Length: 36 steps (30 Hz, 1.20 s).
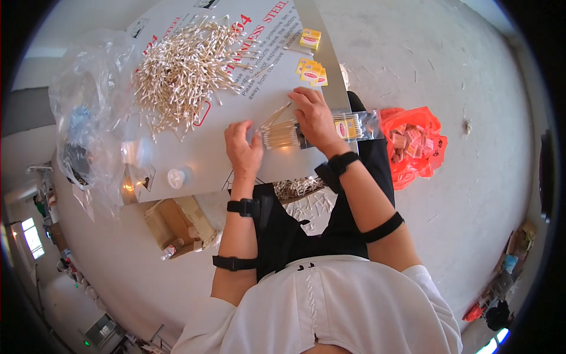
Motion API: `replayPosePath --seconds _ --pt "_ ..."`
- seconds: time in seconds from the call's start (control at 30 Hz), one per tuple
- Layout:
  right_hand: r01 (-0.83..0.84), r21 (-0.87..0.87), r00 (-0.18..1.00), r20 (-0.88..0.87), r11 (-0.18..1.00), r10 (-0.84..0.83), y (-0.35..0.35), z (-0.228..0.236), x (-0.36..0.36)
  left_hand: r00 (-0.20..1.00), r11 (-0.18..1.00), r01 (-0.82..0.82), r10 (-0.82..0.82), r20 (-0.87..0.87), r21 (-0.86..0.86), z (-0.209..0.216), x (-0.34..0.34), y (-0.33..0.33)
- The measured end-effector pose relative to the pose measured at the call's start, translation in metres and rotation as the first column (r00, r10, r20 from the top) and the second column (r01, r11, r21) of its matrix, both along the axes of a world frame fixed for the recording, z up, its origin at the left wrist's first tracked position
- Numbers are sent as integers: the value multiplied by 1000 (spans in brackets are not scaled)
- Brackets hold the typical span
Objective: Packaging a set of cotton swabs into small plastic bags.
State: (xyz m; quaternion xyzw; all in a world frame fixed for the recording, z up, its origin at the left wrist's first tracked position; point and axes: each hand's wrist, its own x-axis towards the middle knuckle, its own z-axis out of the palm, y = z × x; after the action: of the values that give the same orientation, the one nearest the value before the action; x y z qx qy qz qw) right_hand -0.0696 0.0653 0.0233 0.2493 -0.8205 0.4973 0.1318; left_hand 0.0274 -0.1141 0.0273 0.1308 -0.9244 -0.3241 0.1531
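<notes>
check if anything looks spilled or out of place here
Yes: loose cotton swabs lie scattered on the floor near the table, looking spilled, since the large swab pile sits on the tabletop.

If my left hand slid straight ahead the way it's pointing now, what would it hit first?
Probably the right edge of the cotton swab pile, ahead of the left hand; depth is hard to judge.
</notes>
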Motion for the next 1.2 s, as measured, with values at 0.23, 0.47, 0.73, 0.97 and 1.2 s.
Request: replayPosePath --seconds 0.23,0.47,0.73,0.97,1.2 --pt "-191 282 981 71 940 178 -4 1 -4 998 978 51 -56 -18 -202 1 19 23" --pt "-103 110 984 154 989 86 9 13 31 995 988 53 -66 -80 -148 7 6 26" --pt "81 -172 878 479 982 11 20 14 67 980 960 198 -196 28 -200 8 -4 31" --pt "122 -451 894 437 884 100 3 2 77 983 991 131 -127 -132 21 -4 30 44" --pt "161 -433 899 435 887 49 -18 -5 91 967 743 103 81 -241 662 -5 20 50"
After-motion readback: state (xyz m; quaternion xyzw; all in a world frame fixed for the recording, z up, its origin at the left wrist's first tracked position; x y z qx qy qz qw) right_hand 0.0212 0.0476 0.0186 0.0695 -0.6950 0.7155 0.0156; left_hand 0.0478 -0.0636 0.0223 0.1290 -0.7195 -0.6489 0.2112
